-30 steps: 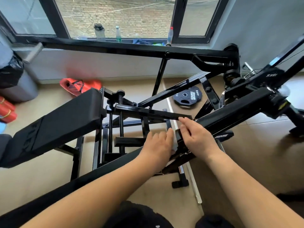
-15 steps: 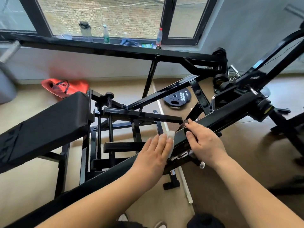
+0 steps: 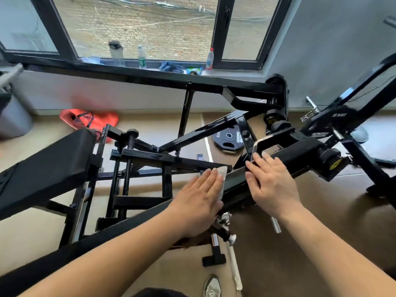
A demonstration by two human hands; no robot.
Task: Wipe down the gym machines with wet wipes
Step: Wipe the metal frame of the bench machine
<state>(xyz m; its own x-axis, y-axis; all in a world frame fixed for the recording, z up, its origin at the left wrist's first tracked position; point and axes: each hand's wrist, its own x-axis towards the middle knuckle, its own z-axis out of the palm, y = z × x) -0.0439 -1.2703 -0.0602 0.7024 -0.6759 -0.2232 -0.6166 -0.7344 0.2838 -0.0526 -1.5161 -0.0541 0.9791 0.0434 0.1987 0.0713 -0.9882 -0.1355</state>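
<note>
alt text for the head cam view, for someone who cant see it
A person's left hand presses a white wet wipe flat against a black machine arm, and the right hand rests flat on the same arm beside it. A black padded bench sits to the left, and a weight plate lies on the floor beyond.

Bare left forearm (image 3: 107,254) and bare right forearm (image 3: 334,243); at bottom centre, a pale grey sneaker (image 3: 212,285) beside dark clothing (image 3: 159,293).

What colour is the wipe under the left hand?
White: the thin wet wipe shows best in the head view.
</note>
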